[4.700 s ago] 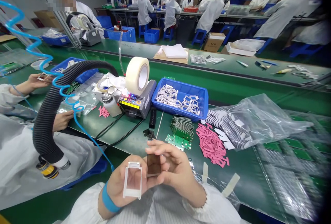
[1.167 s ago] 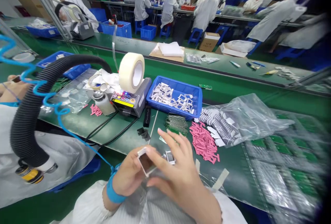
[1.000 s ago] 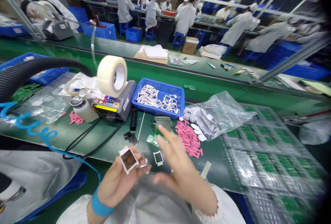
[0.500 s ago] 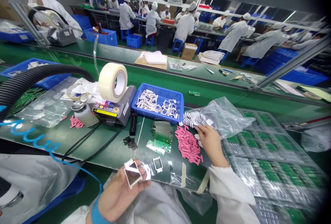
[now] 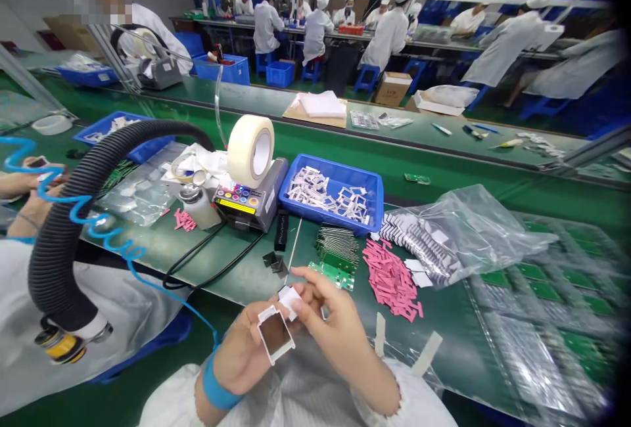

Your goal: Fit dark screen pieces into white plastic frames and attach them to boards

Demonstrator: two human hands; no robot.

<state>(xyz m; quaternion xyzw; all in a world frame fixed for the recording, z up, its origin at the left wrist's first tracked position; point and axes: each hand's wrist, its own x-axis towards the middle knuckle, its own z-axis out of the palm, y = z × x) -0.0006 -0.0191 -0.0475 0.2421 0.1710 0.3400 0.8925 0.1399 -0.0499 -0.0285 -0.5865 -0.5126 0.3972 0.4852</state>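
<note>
Frame (image 5: 282,352), white plastic, rectangular, around glossy dark-brown pane (image 5: 275,332), held along its left edge by left hand (image 5: 241,351). Right hand (image 5: 335,322) pinches small flat white piece (image 5: 288,301) just beyond frame, beside left hand. Green circuit boards (image 5: 338,251) stacked ahead of grip; thin pink strips (image 5: 391,279) heaped ahead and right. Best handled, likely: light grip on rim, fingertips off pane, piece held by edges, wrists steady.

The sole view looked forward and down from the person's head, close above the bare left hand (image 5: 241,351) and bare right hand (image 5: 340,332), across the flat dark-green bench (image 5: 446,315) to distant workers in white coats and caps (image 5: 317,29) near its top edge.
</note>
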